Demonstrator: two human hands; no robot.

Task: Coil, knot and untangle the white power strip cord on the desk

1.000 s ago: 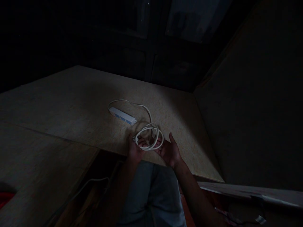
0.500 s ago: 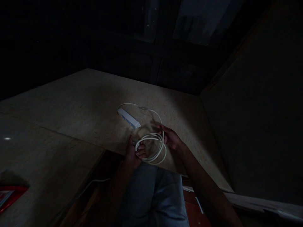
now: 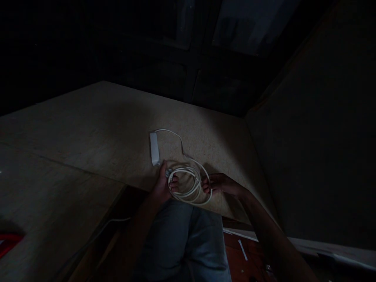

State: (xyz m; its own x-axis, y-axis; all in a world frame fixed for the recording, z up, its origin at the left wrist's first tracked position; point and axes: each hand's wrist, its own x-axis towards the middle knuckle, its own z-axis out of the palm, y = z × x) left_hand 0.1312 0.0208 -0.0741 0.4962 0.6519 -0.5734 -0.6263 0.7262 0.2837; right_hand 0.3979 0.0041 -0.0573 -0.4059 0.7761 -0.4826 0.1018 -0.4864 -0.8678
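My left hand (image 3: 165, 185) is closed around one side of a coiled white power cord (image 3: 188, 194), with a grey plug (image 3: 168, 172) by its thumb. On the coil's other side, my right hand (image 3: 216, 183) pinches the outer loop of the same cord. From there the cord runs up across the table to a white power strip (image 3: 154, 149), which lies just beyond my left hand with a plain side facing up. The light is dim, so the finger details are hard to make out.
The pale stone-like tabletop (image 3: 88, 129) has a seam at left. A red object (image 3: 10, 241) lies at the left edge. Another thin cable (image 3: 117, 220) runs below the table edge by my left forearm. A dark wall (image 3: 317, 156) rises at right.
The power strip has turned from slanting to nearly upright in view, its blue-marked face now out of sight. My right hand has moved down and right, drawing cord around the coil.
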